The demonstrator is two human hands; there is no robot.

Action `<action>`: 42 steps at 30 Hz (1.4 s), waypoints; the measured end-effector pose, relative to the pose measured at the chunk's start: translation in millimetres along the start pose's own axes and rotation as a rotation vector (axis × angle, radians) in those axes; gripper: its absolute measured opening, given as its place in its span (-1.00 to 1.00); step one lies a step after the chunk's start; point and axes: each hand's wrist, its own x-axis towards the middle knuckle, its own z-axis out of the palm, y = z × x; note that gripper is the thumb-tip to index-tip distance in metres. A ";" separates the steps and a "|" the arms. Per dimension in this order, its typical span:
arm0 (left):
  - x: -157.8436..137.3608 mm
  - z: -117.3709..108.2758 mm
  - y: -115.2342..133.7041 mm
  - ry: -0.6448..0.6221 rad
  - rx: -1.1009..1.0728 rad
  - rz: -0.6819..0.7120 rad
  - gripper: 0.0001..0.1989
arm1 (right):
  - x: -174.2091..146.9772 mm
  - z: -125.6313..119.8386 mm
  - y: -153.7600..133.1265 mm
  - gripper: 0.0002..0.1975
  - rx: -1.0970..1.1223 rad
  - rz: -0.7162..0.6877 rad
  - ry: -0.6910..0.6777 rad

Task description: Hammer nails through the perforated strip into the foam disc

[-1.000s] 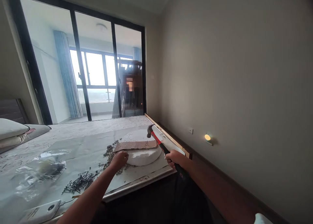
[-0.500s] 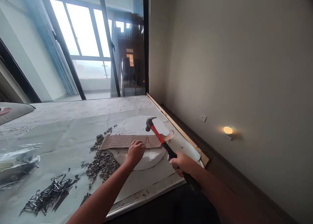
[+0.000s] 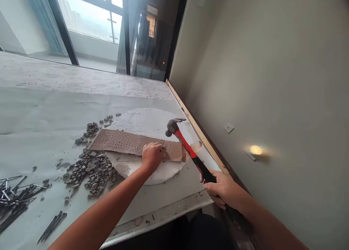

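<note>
My right hand [image 3: 219,188] is wrapped round the black grip of a claw hammer [image 3: 185,144]. The hammer has a red-and-black handle, and its grey steel head is raised above a perforated brown board [image 3: 117,141]. On that board rests my left hand [image 3: 153,156], fingers drawn together near the right end. A thin dark nail [image 3: 163,147] shows at its fingertips, most of it hidden. Under the board lies a round white foam-like slab [image 3: 147,115] with a rough, crumbly surface.
Grey stone chips [image 3: 92,170] are heaped by the board's left end. Loose nails [image 3: 16,195] and a small nail bundle [image 3: 51,226] lie at lower left. A wooden strip [image 3: 191,119] edges the table [image 3: 152,206] beside the wall [image 3: 272,79]. Glass doors stand behind.
The view has tilted down and shifted, so the board and stone chips appear larger. My left hand stays on the board by the nail; the hammer remains raised in my right hand.
</note>
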 end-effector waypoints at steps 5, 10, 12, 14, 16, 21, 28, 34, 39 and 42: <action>-1.2 -5.6 6.4 -0.018 0.021 -0.047 -0.71 | -14.6 13.0 1.1 -0.74 -0.002 -0.033 0.044; -4.8 -7.3 5.5 -0.019 0.005 -0.077 -0.70 | -22.2 24.4 -0.8 -0.68 -0.042 0.031 0.081; -5.8 -5.9 3.5 -0.015 -0.002 -0.087 -0.70 | -21.5 30.1 2.0 -0.67 -0.036 0.013 0.102; -6.7 -3.8 1.4 -0.003 -0.006 -0.081 -0.70 | -19.0 36.8 5.4 -0.67 -0.028 -0.003 0.136; -7.2 -1.5 -0.7 0.017 -0.010 -0.057 -0.70 | -15.7 43.8 7.3 -0.68 -0.051 0.016 0.155; -6.1 4.3 -6.4 0.041 -0.063 -0.013 -0.73 | -12.3 55.6 0.3 -0.70 -0.077 0.071 0.200; -2.0 5.7 -10.2 -0.009 -0.121 -0.026 -0.77 | -9.0 67.5 -9.5 -0.72 -0.072 0.141 0.243; -1.9 2.2 -9.8 0.001 -0.109 -0.007 -0.77 | -11.4 73.4 -8.7 -0.74 -0.040 0.092 0.308; -3.5 2.7 -11.7 -0.015 -0.108 0.013 -0.79 | -15.3 81.9 -10.8 -0.74 -0.064 0.168 0.282; -4.9 3.3 -13.2 0.016 -0.114 0.028 -0.80 | -15.9 84.7 -12.8 -0.75 -0.018 0.079 0.301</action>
